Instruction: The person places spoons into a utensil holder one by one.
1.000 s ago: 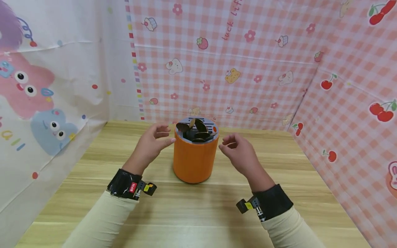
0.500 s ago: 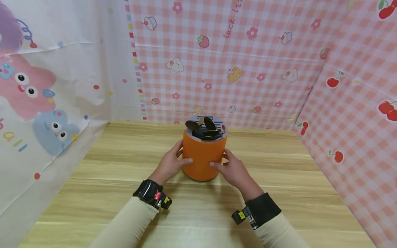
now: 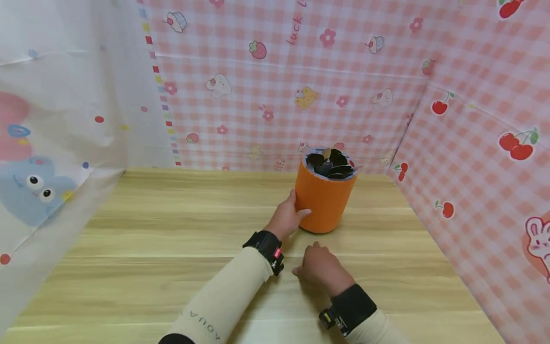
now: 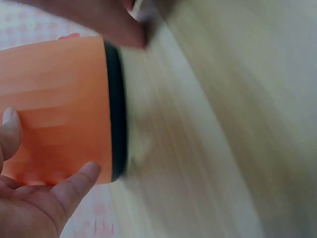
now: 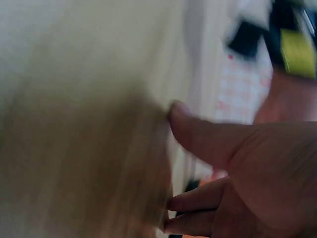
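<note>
An orange cylindrical holder (image 3: 325,200) with a slotted grey top stands on the table, and dark, rounded utensil ends (image 3: 337,167) stick up from its opening. My left hand (image 3: 287,217) grips the holder's left side, its thumb on the front and its fingers round the side. In the left wrist view, the orange wall (image 4: 59,109) and black base (image 4: 117,111) lie close beside these fingers. My right hand (image 3: 324,268) is in front of the holder, low over the tabletop, apart from it. Its fingers (image 5: 198,203) are loosely bent, and nothing is in them.
The wood-grain table (image 3: 172,229) is bounded at the back by a pink checked cloth (image 3: 240,110), with another cloth wall (image 3: 472,157) on the right. A white printed cloth (image 3: 103,134) hangs at left. Both wrists wear black straps with small cameras.
Both hands came down onto the holder's sides. The holder then moved right and back with my left hand on it, while my right hand left it and dropped toward the table. The head view shifted slightly.
</note>
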Tool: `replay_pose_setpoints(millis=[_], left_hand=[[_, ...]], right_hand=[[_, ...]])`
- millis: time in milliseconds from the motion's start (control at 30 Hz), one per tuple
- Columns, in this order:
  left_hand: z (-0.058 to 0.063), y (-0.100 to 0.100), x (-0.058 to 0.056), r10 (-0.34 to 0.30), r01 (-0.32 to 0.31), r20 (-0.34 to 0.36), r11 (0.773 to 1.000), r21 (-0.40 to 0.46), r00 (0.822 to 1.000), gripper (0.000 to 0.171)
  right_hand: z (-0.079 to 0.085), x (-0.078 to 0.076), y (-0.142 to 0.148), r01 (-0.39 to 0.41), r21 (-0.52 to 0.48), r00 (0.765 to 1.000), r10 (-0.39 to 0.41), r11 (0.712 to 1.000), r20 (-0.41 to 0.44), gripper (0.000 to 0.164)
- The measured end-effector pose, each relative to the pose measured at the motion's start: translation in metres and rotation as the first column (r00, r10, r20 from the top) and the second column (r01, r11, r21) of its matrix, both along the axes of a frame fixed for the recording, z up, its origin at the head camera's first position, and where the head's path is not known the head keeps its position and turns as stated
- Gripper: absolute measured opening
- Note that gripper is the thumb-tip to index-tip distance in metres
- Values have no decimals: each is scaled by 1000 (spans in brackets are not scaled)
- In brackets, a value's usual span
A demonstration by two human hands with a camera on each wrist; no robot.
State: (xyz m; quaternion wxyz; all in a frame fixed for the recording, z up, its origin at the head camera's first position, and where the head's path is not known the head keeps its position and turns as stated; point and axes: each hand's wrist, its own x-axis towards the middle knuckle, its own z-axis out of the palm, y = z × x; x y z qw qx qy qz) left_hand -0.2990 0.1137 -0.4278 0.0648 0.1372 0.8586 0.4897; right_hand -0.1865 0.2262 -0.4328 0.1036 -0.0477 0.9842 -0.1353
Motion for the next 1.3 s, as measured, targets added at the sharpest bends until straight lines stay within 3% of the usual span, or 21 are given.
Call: replay_pose_setpoints(millis=[100, 167, 300, 467, 567, 667, 733, 833, 900, 933, 1000, 1100, 1200, 1300], left_hand=[[-3, 29, -9, -5, 5, 10, 1000, -5, 1000, 85], [-7, 44, -14, -12, 12, -6, 999, -35, 1000, 81], [-12, 58, -20, -40, 35, -54, 994, -99, 998, 73], [-4, 20, -15, -105, 90, -89, 984, -154, 991, 58], [3, -12, -7, -144, 97, -167, 960, -262, 975, 42], [13, -53, 0, -147, 22, -289, 919, -395, 946, 23], [23, -82, 1, -134, -53, -360, 884, -464, 923, 14], [44, -120, 1, -107, -168, -450, 831, -530, 887, 10], [60, -139, 1, -105, -208, -477, 804, -557, 872, 15], [67, -147, 1, -106, -215, -476, 793, -570, 873, 23], [80, -160, 2, -112, -201, -439, 771, -604, 891, 47], [93, -177, 6, -119, -146, -339, 737, -660, 933, 76], [99, -192, 12, -99, -125, -285, 731, -671, 953, 82], [99, -207, 18, -70, -129, -268, 744, -656, 961, 84]], right_hand=[[-2, 4, -4, -40, -24, 998, 39, 999, -50, 47], [-2, 5, -4, -71, -42, 994, 67, 997, -91, 37], [-2, 7, 2, -58, -43, 991, 52, 997, -125, 40], [0, 5, -6, 1, 4, 996, 0, 1000, -84, 44], [5, -3, -1, 20, 5, 998, -20, 1000, -56, 34], [17, -18, 2, 43, -33, 996, -46, 999, -81, 23], [30, -32, -2, 64, -60, 986, -73, 996, -148, 16], [58, -55, -19, 64, -109, 950, -94, 992, -296, 17], [77, -68, -34, 37, -121, 918, -81, 992, -387, 22], [86, -74, -42, 18, -107, 908, -61, 994, -415, 26], [101, -84, -56, -9, -42, 902, -10, 999, -431, 44], [116, -92, -74, -24, 72, 925, 49, 997, -376, 73], [124, -91, -89, -20, 123, 942, 60, 992, -331, 84], [124, -87, -103, -24, 102, 949, 55, 994, -310, 85]])
